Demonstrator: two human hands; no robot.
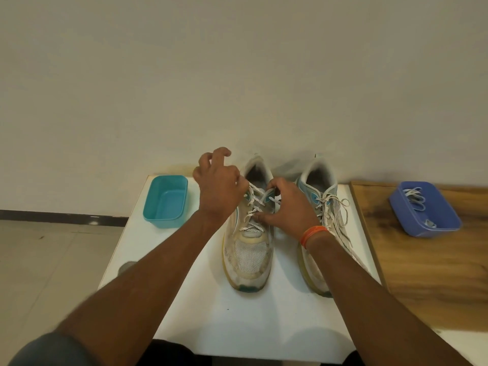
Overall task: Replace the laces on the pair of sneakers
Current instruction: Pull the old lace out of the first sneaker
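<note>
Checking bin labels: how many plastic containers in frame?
2. Teal container on the white table, left of the sneakers; blue container on the wooden surface at right, holding laces. None seem hidden.

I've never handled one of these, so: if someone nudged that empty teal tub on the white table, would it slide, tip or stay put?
The teal tub looks like thin plastic with nothing in it, so it is probably light and would likely slide on the smooth white table. It is low and wide, so tipping seems unlikely. Its flat base and rounded corners suggest it would not roll.
</note>
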